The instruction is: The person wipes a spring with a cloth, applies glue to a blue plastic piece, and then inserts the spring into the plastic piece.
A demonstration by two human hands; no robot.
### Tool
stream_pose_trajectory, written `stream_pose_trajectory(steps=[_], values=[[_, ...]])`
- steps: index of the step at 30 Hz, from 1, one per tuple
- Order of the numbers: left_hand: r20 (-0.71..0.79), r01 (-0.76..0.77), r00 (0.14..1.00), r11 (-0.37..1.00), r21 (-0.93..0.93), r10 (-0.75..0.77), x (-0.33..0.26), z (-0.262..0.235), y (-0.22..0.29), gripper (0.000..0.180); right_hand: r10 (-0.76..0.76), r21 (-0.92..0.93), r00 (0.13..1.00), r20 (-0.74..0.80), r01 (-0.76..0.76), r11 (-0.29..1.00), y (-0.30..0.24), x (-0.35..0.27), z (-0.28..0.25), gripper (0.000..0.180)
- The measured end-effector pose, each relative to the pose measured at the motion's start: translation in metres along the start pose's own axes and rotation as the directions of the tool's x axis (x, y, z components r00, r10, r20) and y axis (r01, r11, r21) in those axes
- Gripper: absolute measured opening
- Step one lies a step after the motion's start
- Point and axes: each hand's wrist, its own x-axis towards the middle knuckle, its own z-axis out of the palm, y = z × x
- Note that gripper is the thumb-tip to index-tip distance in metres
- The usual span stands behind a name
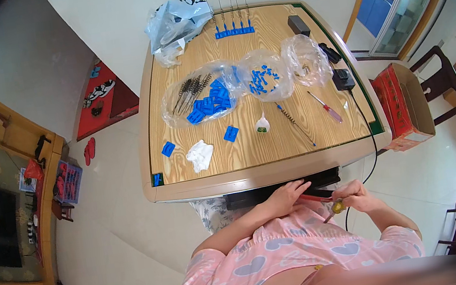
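Note:
My left hand rests below the front edge of the wooden table, fingers on a thin red piece that runs toward my right hand. My right hand is closed around a small tool with a yellow knob, its tip pointing at the red piece. Both hands sit in front of an open black drawer under the tabletop. On the table lie clear bags of blue plastic parts and black springs.
A red-handled screwdriver, a long thin brush, a white rag, loose blue parts and black adapters with a cable lie on the table. A red box and chairs stand to the right.

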Motion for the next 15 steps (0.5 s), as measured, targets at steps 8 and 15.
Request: stream_pose_trajectory(steps=[8,15], values=[[-0.166,-0.151,0.969,0.972,0.181,0.182,-0.008,-0.043,0.012,0.043,0.253,-0.544,0.878,0.405,0.009,0.839,-0.043,0.012,-0.070,0.034],[-0.178,-0.129,0.956,0.880,0.457,0.232,0.000,-0.078,0.026,0.038,0.169,-0.586,0.978,0.120,-0.068,0.807,0.018,0.042,0.013,0.108]])
